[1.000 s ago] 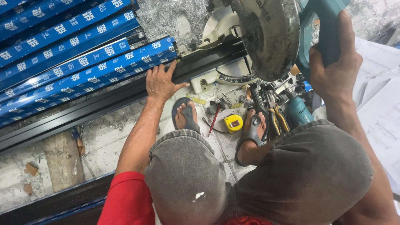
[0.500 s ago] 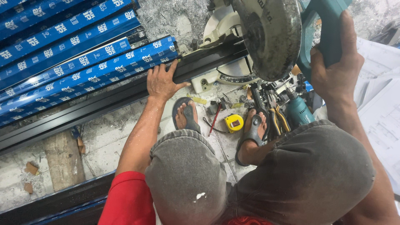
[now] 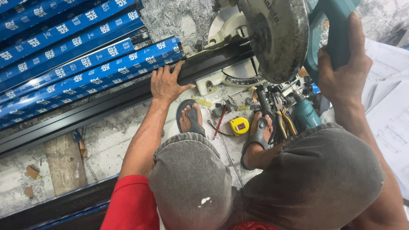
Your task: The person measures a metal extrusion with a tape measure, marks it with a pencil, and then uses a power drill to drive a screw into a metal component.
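Note:
My left hand (image 3: 165,83) lies flat on a long black metal profile (image 3: 106,108) that runs from the lower left up under a mitre saw. Its fingers press the profile just left of the saw's white base (image 3: 230,64). My right hand (image 3: 344,68) grips the saw's teal handle (image 3: 334,30) at the upper right. The round, dusty blade guard (image 3: 279,38) hangs over the profile. I squat over the floor, with my knees and sandalled feet (image 3: 189,119) below the saw.
Several blue-wrapped profiles (image 3: 76,64) lie stacked at the upper left. On the tiles by my feet sit a yellow tape measure (image 3: 239,126), pliers (image 3: 283,121), a red pencil and a teal drill (image 3: 307,114). Paper drawings (image 3: 392,110) lie at the right. A wooden plank (image 3: 64,164) lies lower left.
The saw head has swung a little lower toward the black profile under my right hand. My left hand stays pressed on the profile in the same spot.

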